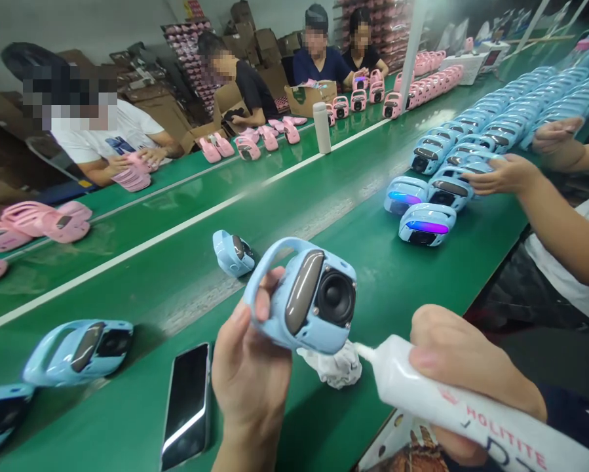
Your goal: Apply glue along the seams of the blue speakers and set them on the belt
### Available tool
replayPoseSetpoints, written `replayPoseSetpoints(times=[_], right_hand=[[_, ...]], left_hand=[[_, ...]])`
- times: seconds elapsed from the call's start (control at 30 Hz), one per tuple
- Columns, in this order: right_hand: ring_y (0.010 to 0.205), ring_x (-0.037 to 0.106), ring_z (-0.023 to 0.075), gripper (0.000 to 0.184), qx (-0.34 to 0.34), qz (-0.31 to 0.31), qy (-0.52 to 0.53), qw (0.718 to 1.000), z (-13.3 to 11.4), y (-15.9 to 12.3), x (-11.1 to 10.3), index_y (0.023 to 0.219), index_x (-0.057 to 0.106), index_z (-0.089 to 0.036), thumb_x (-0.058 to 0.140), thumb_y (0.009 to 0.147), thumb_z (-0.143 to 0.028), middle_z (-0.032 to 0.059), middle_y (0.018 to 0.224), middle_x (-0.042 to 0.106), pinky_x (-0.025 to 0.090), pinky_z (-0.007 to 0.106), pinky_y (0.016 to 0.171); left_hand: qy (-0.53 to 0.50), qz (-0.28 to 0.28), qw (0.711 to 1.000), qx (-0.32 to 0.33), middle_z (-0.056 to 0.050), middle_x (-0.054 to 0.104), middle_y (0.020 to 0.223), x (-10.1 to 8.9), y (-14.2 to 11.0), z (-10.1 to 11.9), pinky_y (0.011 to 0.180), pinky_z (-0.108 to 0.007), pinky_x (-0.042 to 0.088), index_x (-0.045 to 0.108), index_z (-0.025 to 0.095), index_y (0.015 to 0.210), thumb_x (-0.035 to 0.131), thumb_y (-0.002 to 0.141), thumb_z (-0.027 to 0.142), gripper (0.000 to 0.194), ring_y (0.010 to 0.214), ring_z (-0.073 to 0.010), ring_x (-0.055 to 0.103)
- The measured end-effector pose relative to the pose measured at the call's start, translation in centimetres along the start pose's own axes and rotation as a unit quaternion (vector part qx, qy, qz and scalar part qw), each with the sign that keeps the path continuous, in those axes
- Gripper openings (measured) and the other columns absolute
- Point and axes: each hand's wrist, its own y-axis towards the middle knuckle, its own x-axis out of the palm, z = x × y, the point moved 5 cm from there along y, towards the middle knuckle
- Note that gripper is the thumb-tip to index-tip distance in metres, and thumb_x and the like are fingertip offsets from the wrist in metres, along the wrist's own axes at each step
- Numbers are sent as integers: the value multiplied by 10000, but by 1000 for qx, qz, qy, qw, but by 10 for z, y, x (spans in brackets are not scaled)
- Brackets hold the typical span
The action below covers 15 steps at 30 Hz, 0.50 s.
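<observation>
My left hand (252, 367) is closed around the handle side of a light blue speaker (294, 301), held up above the green table. Its round black driver and dark glossy strip face right. My right hand (464, 367) grips a white glue tube (422, 380) with red lettering. The tube's thin nozzle points left, close to the speaker's lower edge; whether it touches, I cannot tell. Behind the nozzle, a crumpled white tissue (341, 367) lies on the table. Below and left of my left hand rests a smartphone (189, 400), screen up.
Another blue speaker (232, 254) stands just behind; more (80, 354) lie at left. At right, a co-worker's hand (505, 176) touches rows of blue speakers, with lit ones (428, 226) in front. Across the green conveyor (294, 177), people handle pink parts near a white bottle (322, 128).
</observation>
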Motion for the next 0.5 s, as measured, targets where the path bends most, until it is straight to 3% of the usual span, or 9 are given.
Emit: replayPoseSetpoints(times=[0.1, 0.27, 0.5], right_hand=[[488, 452, 97, 302, -60, -62, -7, 996, -2, 2, 14, 1120, 513, -76, 434, 1015, -347, -37, 615, 496, 353, 274, 480], [508, 463, 125, 313, -83, -128, -41, 987, -1, 0, 22, 1135, 513, -46, 385, 1021, -307, -9, 580, 525, 345, 298, 505], [507, 451, 133, 297, -94, -165, -60, 980, -4, -2, 27, 1152, 498, -49, 372, 1016, -281, -6, 585, 536, 338, 312, 511]], left_hand=[[30, -16, 999, 8, -26, 734, 1081, 2, -6, -4, 679, -206, 524, 618, 193, 614, 720, 754, 361, 241, 974, -175, 661], [47, -21, 999, -1, 9, 727, 1147, 0, -15, -9, 827, -176, 516, 661, 215, 669, 737, 787, 347, 193, 1200, -161, 589], [53, -25, 998, -5, 13, 721, 1111, 0, -19, -4, 771, -152, 514, 654, 213, 671, 755, 777, 367, 212, 1215, -160, 567]])
